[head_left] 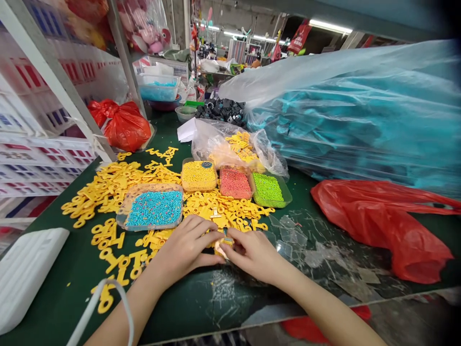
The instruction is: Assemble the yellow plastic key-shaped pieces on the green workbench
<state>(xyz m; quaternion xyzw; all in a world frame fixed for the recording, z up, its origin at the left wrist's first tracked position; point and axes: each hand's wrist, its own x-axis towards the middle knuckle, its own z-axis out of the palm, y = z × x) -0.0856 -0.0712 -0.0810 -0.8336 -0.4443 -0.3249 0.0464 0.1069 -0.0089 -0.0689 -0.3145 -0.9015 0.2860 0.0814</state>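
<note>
My left hand and my right hand meet low on the green table, fingers curled together round a small yellow plastic piece with a bit of blue on it. Loose yellow key-shaped pieces lie scattered around and behind both hands. Just beyond my left hand sits a clear tray of blue beads. Further back stand trays of yellow beads, red beads and green beads.
A red plastic bag lies right, with clear plastic scraps beside it. A big bag of teal parts fills the right rear. A clear bag of yellow pieces, black parts, another red bag, left shelving, a white case.
</note>
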